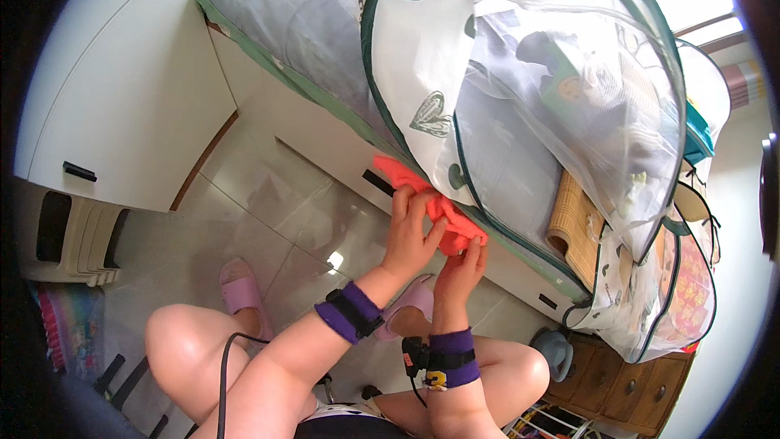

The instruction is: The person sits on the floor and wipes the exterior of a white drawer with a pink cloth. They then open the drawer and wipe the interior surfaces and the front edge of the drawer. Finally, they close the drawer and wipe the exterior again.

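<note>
A bright orange-red cloth (442,210) is held against the side edge of a bed, over the green border of the mattress (359,125). My left hand (411,231) has its fingers bent over the middle of the cloth. At the cloth's right end, my right hand (462,268) pinches a corner between thumb and fingers. Both wrists wear purple bands with black straps. A white mosquito net (414,61) with dark green piping and heart prints hangs down to the bed edge just above the cloth. Part of the cloth is hidden behind my fingers.
Below the mattress runs a white bed drawer front with a black handle (379,183). A white cabinet (122,85) stands at left, near a beige plastic stool (82,238). A rolled bamboo mat (573,213) lies on the bed. A wooden drawer chest (615,378) is at lower right.
</note>
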The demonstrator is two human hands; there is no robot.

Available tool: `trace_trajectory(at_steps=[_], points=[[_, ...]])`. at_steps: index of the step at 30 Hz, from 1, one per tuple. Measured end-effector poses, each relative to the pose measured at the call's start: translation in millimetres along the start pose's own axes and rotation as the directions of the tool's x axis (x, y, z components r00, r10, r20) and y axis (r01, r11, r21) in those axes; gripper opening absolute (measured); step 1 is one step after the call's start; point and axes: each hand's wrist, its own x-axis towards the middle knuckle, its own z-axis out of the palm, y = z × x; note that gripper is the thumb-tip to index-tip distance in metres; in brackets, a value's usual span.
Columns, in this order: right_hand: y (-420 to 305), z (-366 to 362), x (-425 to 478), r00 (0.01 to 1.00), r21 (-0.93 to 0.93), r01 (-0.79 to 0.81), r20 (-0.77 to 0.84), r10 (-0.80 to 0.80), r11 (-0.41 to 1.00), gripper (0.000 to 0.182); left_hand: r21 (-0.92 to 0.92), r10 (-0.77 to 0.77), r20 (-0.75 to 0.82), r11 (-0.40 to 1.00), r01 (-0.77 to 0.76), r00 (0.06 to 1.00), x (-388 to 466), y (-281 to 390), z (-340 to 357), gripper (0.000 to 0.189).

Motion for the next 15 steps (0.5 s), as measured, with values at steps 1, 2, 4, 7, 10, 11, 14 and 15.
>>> trace_trajectory(at_steps=[1,2,4,7,10,11,14,15], points=[[3.9,4.3,-4.6,0.999,-0.029,0.012,0.046,-0.010,1.000,0.023,0.041,0.018,-0.001,0.999,-0.018,1.000,0.9,-3.0,-1.8,0.043],[8.0,9.2,-8.9,0.996,-0.058,0.025,0.090,-0.019,0.998,0.024,0.056,0.006,-0.055,0.998,-0.003,0.998,2.7,-8.1,-2.4,0.046],[17.8,28.3,-14.9,0.982,-0.158,0.073,0.182,-0.043,0.985,0.027,0.087,-0.010,-0.172,0.996,0.026,0.985,8.5,-16.7,-7.5,0.052],[25.6,55.6,-10.8,0.934,-0.272,0.092,0.357,0.012,0.958,0.030,0.094,-0.067,-0.279,0.991,0.097,0.958,29.2,-30.9,-25.1,0.059],[32.7,87.5,-8.3,0.895,-0.379,0.009,0.416,0.161,0.925,0.027,0.171,-0.041,-0.328,0.980,0.102,0.944,49.1,-45.9,-47.0,0.060],[33.5,97.2,-8.3,0.889,-0.395,0.004,0.422,0.178,0.919,0.027,0.168,-0.040,-0.343,0.980,0.103,0.939,53.1,-50.7,-51.8,0.060],[47.1,104.1,-5.7,0.883,-0.420,0.058,0.445,0.150,0.906,0.028,0.074,-0.107,-0.284,0.988,0.133,0.953,57.0,-50.2,-58.1,0.060],[51.8,101.6,-5.8,0.895,-0.407,0.016,0.413,0.168,0.913,0.029,0.034,-0.128,-0.270,0.989,0.142,0.954,57.8,-49.7,-59.6,0.061]])
